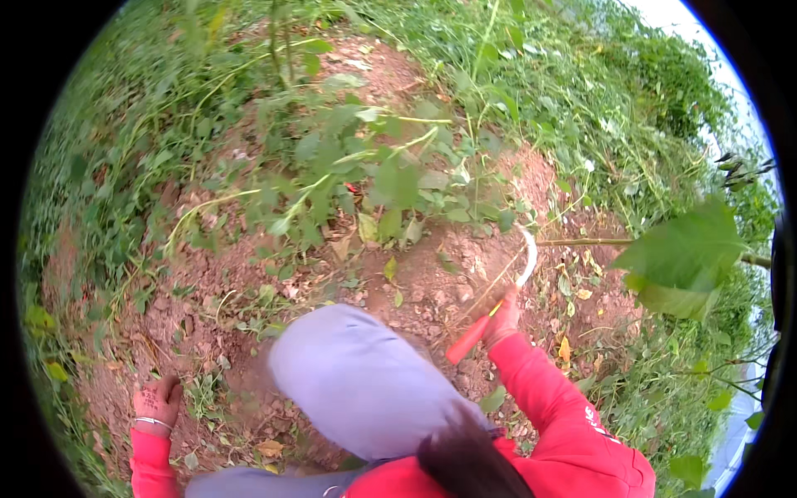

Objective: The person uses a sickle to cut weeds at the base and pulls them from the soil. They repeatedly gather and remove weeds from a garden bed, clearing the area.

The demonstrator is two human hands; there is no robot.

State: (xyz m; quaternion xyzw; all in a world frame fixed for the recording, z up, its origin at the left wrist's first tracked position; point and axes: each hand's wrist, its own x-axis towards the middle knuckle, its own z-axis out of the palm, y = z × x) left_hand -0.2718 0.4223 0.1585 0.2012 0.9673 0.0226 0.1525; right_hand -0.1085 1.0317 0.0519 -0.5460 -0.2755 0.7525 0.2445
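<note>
My right hand (503,320) is closed on the red handle (468,340) of a sickle, to the right of my bent knee. The sickle's curved, pale blade (530,255) points away from me, just above the reddish soil and near a thin brown plant stem (582,242). At the lower left, my left hand (157,401) hangs over the soil with its fingers curled; the picture does not show whether anything lies inside them. A bracelet (153,422) circles that wrist. Leafy green stems (386,162) lie in front of my knee.
Dense green plants (106,149) cover the ground to the left and across the far side. A large leaf (685,255) hangs close to the camera at the right. Dry leaves (564,350) and clods are scattered over the soil. Pale sheeting shows at the right rim.
</note>
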